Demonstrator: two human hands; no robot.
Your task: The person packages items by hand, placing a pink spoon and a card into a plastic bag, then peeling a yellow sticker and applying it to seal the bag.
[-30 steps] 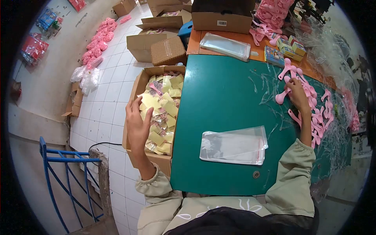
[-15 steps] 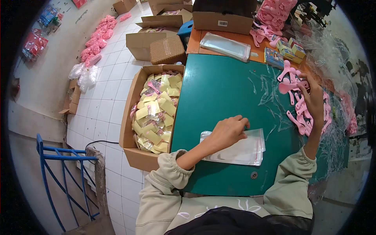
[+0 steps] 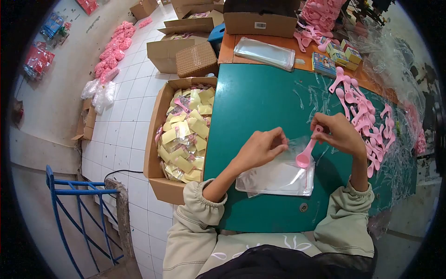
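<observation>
A pink measuring spoon [image 3: 304, 158] hangs bowl-down from my right hand [image 3: 340, 133], whose fingers pinch the end of its handle. To its left, my left hand [image 3: 263, 148] is closed in a pinch on the edge of a clear plastic bag [image 3: 296, 145]. The bag is thin and hard to trace, and part of it lies behind the spoon. Below both hands, a stack of clear plastic bags [image 3: 274, 179] rests flat on the green tabletop [image 3: 253, 107]. Many more pink spoons [image 3: 364, 111] are heaped to the right of my right hand.
An open carton [image 3: 155, 139] full of packets with yellow cards stands against the table's left edge. At the back are another pack of clear bags [image 3: 265, 53], small boxes [image 3: 324, 64] and a brown carton [image 3: 260, 24]. Loose plastic film [image 3: 395, 186] lies along the right side.
My right hand has brought a pink spoon from the heap leftward to above the bag stack. My left hand has risen slightly, now pinching a clear bag.
</observation>
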